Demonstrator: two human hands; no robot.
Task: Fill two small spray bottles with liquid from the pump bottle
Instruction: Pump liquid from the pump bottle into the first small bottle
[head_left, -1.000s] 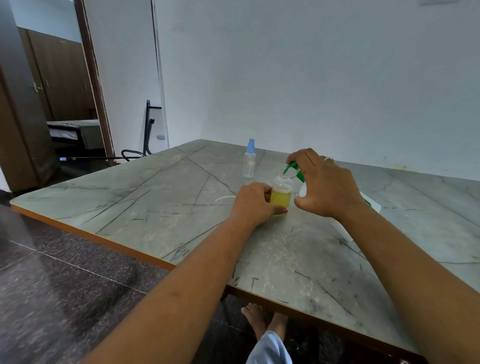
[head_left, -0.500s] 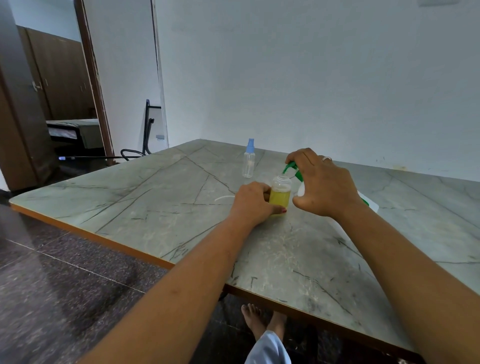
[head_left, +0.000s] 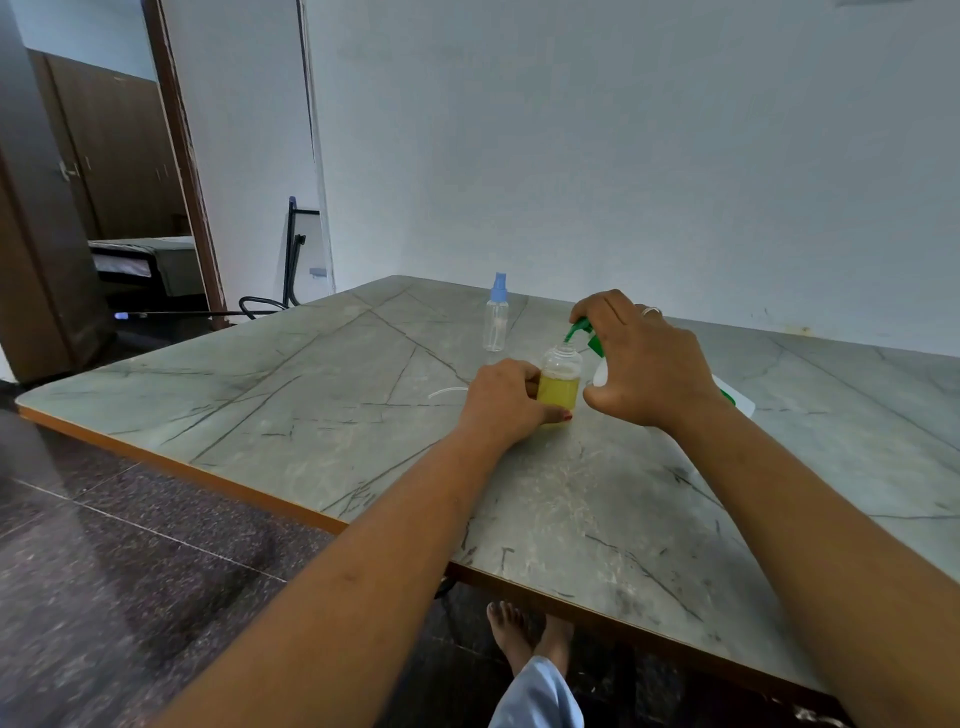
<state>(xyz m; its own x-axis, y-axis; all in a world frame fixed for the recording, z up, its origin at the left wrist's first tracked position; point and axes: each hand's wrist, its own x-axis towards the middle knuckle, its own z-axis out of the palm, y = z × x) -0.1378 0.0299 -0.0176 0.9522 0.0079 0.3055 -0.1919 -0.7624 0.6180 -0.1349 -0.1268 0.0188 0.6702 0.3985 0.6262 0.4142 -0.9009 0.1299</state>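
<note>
On table (head_left: 311, 395), capped bottle (head_left: 496, 319), right hand (head_left: 644, 364) covering pump (head_left: 577, 329)

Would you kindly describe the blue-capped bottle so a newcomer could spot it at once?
On the grey marble-patterned table, look toward the far edge by the white wall. A small clear spray bottle stands upright there alone. Unlike the open bottle of yellow liquid in the left hand, it looks empty and wears a pale blue spray cap.
</note>
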